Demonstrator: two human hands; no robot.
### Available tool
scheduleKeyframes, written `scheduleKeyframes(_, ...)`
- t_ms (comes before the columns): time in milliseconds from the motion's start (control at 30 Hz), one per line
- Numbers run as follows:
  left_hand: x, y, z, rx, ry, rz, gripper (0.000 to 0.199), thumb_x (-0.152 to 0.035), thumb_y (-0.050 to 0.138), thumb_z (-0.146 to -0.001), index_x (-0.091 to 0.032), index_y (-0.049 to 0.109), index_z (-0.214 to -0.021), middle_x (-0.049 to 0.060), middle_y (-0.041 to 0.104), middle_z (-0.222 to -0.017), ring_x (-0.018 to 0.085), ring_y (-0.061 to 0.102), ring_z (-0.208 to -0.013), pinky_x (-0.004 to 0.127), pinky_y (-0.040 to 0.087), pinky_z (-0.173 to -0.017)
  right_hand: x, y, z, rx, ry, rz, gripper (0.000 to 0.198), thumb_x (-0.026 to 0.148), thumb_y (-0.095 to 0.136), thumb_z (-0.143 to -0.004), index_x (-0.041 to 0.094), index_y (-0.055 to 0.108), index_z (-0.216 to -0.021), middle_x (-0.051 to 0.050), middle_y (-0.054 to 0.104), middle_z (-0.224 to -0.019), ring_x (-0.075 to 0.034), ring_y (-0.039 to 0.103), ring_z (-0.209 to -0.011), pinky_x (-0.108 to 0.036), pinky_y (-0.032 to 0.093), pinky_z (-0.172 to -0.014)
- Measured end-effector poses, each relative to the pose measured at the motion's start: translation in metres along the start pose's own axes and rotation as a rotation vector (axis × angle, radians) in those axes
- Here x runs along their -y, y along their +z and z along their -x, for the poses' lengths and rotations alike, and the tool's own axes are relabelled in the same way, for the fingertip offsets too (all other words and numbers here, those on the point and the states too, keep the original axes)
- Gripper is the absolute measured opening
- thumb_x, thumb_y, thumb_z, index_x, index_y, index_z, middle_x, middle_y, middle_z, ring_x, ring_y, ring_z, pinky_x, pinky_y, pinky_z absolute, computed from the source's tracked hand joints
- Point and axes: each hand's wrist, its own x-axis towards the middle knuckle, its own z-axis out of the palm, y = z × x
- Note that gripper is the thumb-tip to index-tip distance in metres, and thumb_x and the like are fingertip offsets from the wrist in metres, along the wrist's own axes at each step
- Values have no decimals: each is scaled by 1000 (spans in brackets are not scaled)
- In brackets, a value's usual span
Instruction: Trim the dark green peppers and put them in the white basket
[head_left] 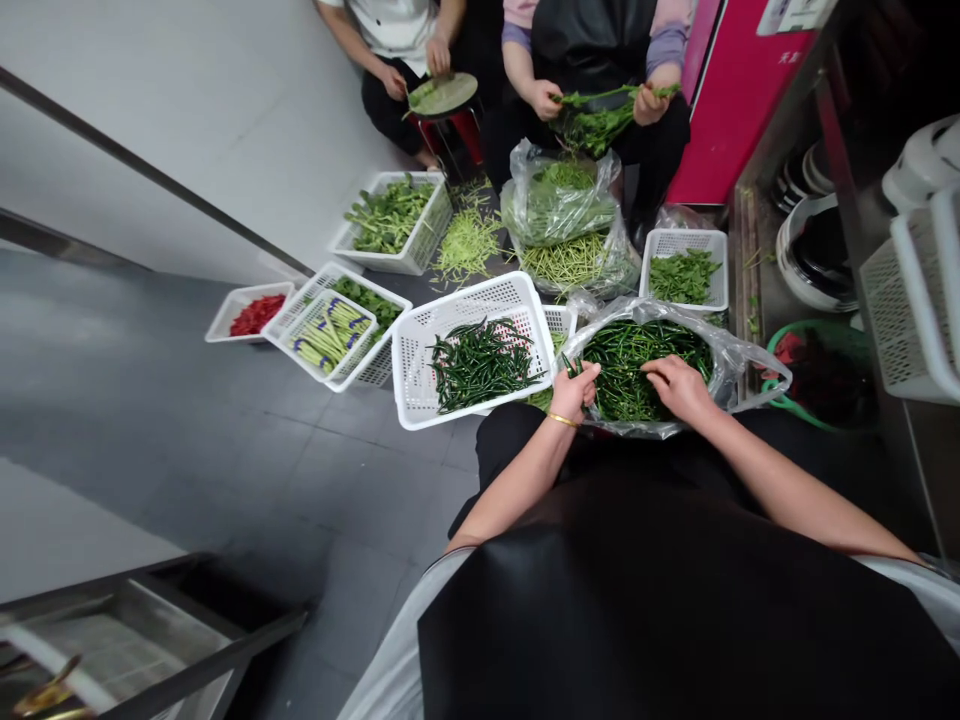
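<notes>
My left hand (574, 392), with a gold bangle at the wrist, is closed around a few green chili peppers (571, 366) whose ends poke out above the fingers. It is at the left rim of a clear plastic bag (739, 350) full of long green chili peppers (626, 355). Over the right part of that heap is my right hand (679, 387). Its thumb and fingertips are pinched together, and what lies between them is too small to make out. Beside my left hand stands a white perforated basket (405, 345) with a pile of green chilies (484, 365) in it.
Two people sit opposite; one handles leafy stems (600, 125), the other works at a round stool (444, 93). Between us are baskets of greens (394, 215), bagged green stalks (566, 255) and a tray of red peppers (257, 315). A metal shelf (855, 200) borders the right.
</notes>
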Motion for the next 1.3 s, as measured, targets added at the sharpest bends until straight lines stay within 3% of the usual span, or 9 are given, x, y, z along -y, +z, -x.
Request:
scheduleKeyframes(100, -6, -2, 0, 27, 50, -34, 47, -46, 84, -56, -17, 52, -74, -12, 31, -39, 3, 29, -32, 21, 16, -38, 19, 7, 7, 272, -127, 193, 31, 33, 44, -95, 25, 68, -114, -9, 65, -113, -19, 64, -95, -28, 47, -77)
scheduleKeyframes(300, -1, -1, 0, -6, 87, -43, 46, -46, 83, -55, -17, 53, -73, -10, 38, -38, 5, 34, -32, 21, 21, -38, 69, 53, -13, 638, 130, 357, 34, 46, 53, -90, 16, 70, -96, -14, 72, -100, -25, 67, -96, -29, 48, -75)
scheduleKeyframes(533, 3, -3, -6, 61, 95, -183, 41, -44, 81, -59, -14, 63, -81, -9, 42, -45, 5, 34, -39, 22, 23, -44, 10, 16, -41, 330, 426, -343, 23, 37, 65, -81, 18, 56, -72, -5, 67, -67, -16, 63, -60, -27, 50, -58)
scheduleKeyframes(700, 8, 5, -3, 321, 111, -590, 41, -43, 85, -50, -13, 61, -64, -6, 49, -55, 5, 38, -53, 22, 26, -52, 4, -2, -16, 402, 495, -869, 40, 54, 72, -69, 18, 57, -78, -2, 63, -60, -15, 60, -50, -28, 49, -49)
scheduleKeyframes(833, 12, 4, 1, 453, 57, -725, 45, -50, 82, -50, -14, 56, -57, -6, 47, -54, 6, 37, -54, 22, 26, -53, 16, 4, 6, 304, 282, -562, 39, 55, 57, -83, 18, 63, -76, -5, 66, -65, -17, 61, -58, -28, 48, -55)
scheduleKeyframes(967, 13, 2, 1, 317, -107, -586, 44, -51, 80, -53, -15, 55, -57, -7, 40, -44, 5, 32, -44, 23, 23, -47, 17, 0, -6, 19, 35, 121, 33, 37, 42, -96, 18, 69, -96, -12, 68, -101, -21, 64, -86, -28, 44, -67)
scheduleKeyframes(1067, 9, 1, -1, 242, -232, -301, 36, -46, 74, -60, -15, 56, -62, -5, 43, -45, 6, 35, -41, 23, 23, -44, 10, -5, -29, 42, 10, 405, 30, 32, 47, -94, 18, 66, -113, -15, 62, -116, -25, 61, -97, -30, 43, -68)
scheduleKeyframes(1200, 2, -2, -6, 251, -319, -36, 21, -34, 63, -65, -14, 59, -70, 2, 57, -56, 9, 46, -45, 20, 20, -42, -3, -4, -35, 141, 96, 434, 25, 29, 48, -93, 16, 69, -93, -14, 67, -96, -24, 63, -83, -31, 43, -68)
scheduleKeyframes(1300, 6, 0, -7, 248, -391, -21, 15, -27, 58, -67, -12, 60, -70, 3, 58, -57, 7, 40, -40, 20, 15, -40, -5, 3, -12, -7, 78, 137, 24, 33, 50, -92, 19, 68, -84, -9, 68, -85, -21, 64, -78, -31, 46, -72)
